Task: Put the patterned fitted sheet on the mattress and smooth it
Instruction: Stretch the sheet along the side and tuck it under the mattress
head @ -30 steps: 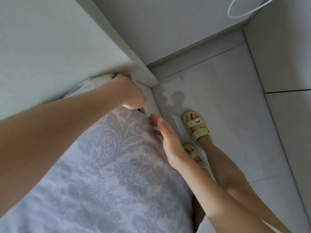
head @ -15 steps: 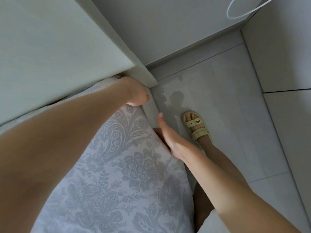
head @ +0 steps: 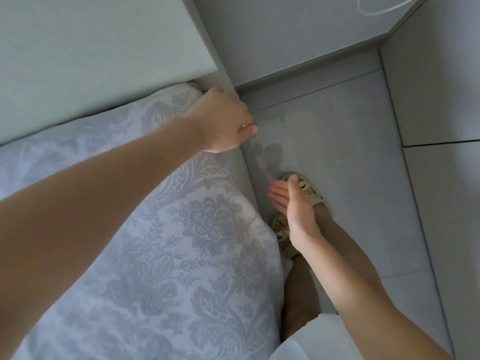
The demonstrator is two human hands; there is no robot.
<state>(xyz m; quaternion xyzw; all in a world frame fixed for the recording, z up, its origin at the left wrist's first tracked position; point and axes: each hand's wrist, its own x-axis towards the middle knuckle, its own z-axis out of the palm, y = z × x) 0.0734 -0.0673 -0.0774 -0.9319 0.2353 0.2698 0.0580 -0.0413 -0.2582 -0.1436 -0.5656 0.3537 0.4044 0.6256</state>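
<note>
Here, left hand [head: 223, 120] fisted at patterned fitted sheet [head: 181, 242] corner, grip contents unclear; right hand [head: 296, 206] wide.

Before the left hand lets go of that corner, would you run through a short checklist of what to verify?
1. Patterned sheet covers the mattress top near the corner: ok.
2. Left hand closed at the corner by the headboard: ok.
3. Elastic tucked under the corner: cannot tell, hidden by the hand.
4. Right hand free, open over the floor: ok.
5. Sheet smooth: not ok, creases near the edge.
</note>
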